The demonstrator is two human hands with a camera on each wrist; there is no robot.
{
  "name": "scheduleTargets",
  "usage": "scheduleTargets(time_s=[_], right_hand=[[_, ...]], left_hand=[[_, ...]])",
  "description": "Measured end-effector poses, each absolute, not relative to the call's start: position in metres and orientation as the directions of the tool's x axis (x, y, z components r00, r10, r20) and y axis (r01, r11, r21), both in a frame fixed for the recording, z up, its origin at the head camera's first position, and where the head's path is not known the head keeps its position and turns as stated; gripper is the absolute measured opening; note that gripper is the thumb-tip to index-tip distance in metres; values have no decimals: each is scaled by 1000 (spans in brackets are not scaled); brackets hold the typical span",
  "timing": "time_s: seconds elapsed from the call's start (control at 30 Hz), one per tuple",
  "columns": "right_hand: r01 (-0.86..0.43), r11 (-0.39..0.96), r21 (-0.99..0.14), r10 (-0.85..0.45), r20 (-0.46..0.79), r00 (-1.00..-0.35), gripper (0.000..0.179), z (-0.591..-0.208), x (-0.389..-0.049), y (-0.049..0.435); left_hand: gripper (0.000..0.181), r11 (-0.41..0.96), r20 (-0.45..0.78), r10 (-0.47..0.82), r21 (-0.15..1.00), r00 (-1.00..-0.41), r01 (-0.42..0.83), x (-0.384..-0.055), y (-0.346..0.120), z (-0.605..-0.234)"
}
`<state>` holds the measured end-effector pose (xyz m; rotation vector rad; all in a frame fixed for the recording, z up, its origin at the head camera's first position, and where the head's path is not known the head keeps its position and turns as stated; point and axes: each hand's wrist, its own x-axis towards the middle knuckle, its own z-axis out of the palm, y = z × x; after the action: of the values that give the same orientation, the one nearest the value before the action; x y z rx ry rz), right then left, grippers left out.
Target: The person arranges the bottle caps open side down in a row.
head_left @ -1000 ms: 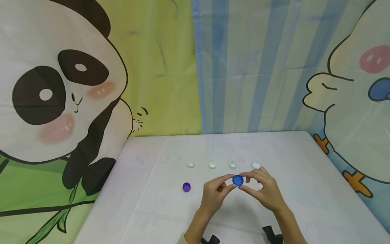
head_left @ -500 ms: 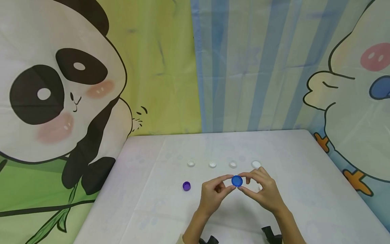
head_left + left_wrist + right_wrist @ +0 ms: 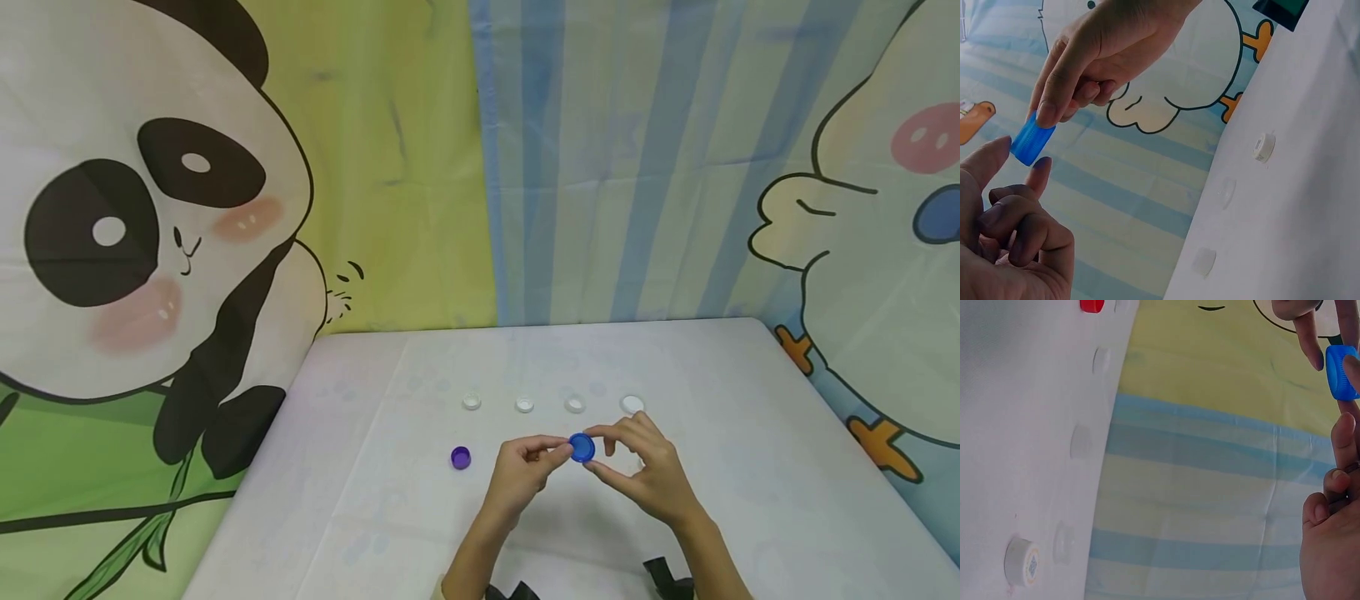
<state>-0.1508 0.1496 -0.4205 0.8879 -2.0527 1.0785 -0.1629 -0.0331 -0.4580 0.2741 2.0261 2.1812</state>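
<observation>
A blue bottle cap (image 3: 582, 447) with a ribbed side is held up above the table between both hands. My right hand (image 3: 651, 467) pinches it from the right, index fingertip at its top and thumb below. From the left, my left hand (image 3: 521, 472) has thumb and index fingertips at the cap's rim. The left wrist view shows the same blue cap (image 3: 1032, 140) edge-on, right thumb against it and left fingertips at its ends. Its ribs show on the blue cap (image 3: 1340, 372) in the right wrist view.
A purple cap (image 3: 461, 457) lies on the white table (image 3: 390, 517), left of the hands. Small whitish lids (image 3: 524, 405) stand in a row farther back. A white cap (image 3: 1022, 562) with a printed top is partly behind the right hand in the head view. Cartoon curtains (image 3: 405, 167) surround the table.
The blue cap has shifted slightly left and down. My left thumb has moved up from beneath the cap to its left edge, closer to the index finger. The right hand barely moves.
</observation>
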Motion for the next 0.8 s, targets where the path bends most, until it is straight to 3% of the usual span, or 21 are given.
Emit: scheduleTargets(time_s=[0.23, 0.5, 0.63, 0.8], right_hand=[[-777, 458, -432, -273, 764, -585, 45, -420, -149, 149], [-769, 463, -441, -283, 749, -599, 45, -423, -150, 148], [-697, 486, -527, -297, 651, -699, 50, -423, -147, 148], [-562, 514, -648, -325, 459, -827, 51, -435, -148, 153]], left_hand=[[23, -56, -27, 226, 998, -974, -41, -163, -34, -457], [24, -25, -11, 213, 1000, -977, -17, -165, -34, -462], [24, 31, 63, 181, 997, -981, 70, -165, -34, -463], [22, 91, 265, 167, 955, -949, 283, -159, -36, -457]])
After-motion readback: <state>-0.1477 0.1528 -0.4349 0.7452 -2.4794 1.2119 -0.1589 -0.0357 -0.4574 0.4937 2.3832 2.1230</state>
